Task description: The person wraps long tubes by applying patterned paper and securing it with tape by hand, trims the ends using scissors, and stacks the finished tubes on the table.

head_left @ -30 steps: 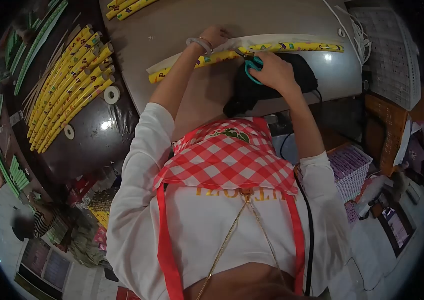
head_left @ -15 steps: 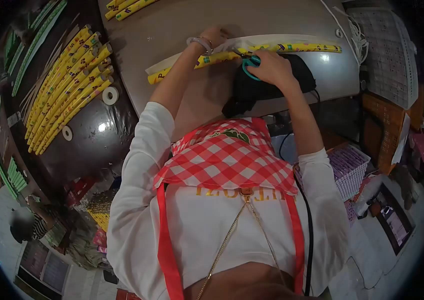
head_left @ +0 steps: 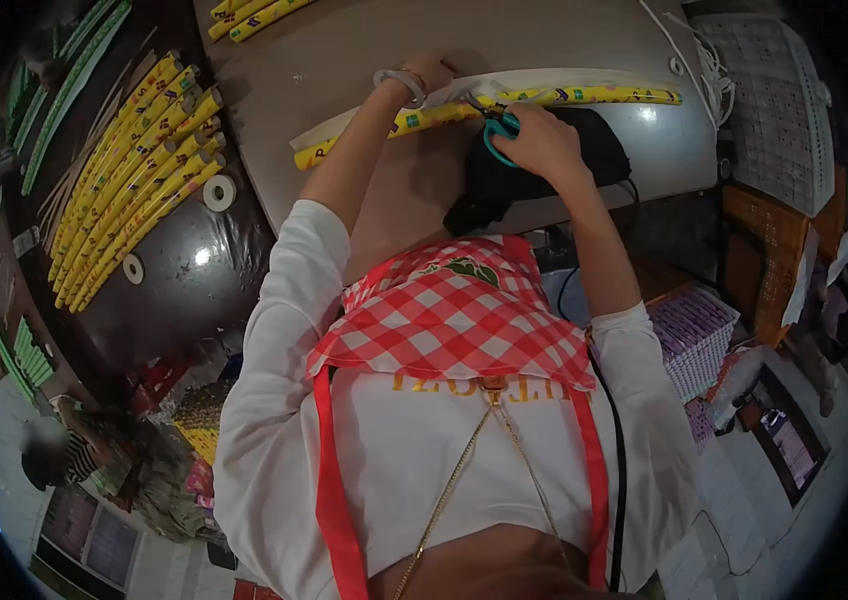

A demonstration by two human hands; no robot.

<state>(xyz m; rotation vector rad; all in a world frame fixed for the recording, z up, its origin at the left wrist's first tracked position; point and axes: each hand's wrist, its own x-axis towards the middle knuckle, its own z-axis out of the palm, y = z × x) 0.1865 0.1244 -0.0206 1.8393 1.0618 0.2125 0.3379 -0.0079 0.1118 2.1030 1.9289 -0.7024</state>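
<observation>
A long yellow patterned roll lies across the table, with a pale sheet along its far side. My right hand is closed around the teal handles of scissors; their blades are parted beside the middle of the roll. My left hand is beyond the roll, near the pale sheet's edge; its fingers are partly hidden and what they hold, if anything, cannot be made out. A black cloth item lies beneath my right hand.
Many yellow rolls are stacked on a dark surface at left, beside two tape rolls. White cables lie at the table's right. A basket stands at lower right. Another person is at far left.
The scissors' blades have opened wider and drawn back slightly from the roll, along with my right hand. My left hand has barely moved.
</observation>
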